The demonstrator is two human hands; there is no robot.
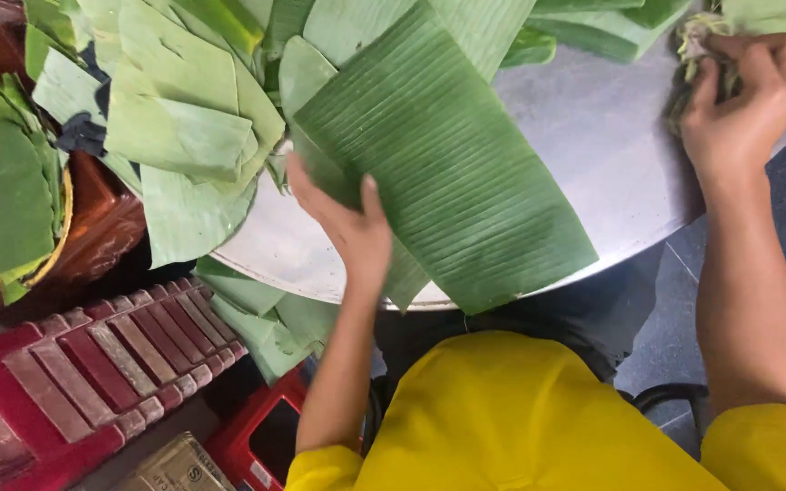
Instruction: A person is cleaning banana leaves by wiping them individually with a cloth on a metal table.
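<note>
Round steel tray sits in front of us, red plastic stool lower left. Our left hand pinches the big banana leaf edge (thumb on top), leaf lying on the tray. Farther off, right hand has fingers curled tight around a wad of leaf scraps. Leaf pile behind.

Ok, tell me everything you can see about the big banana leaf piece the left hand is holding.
The banana leaf piece is a long, roughly rectangular cut strip, deep green with fine parallel ribs running across it. It looks fresh and flexible, with no tears showing. It lies slanted on the round metal tray, its lower end overhanging the tray's near rim. The left hand grips its left edge, thumb on top. Its upper end reaches in among paler leaf pieces stacked to the left.
</note>
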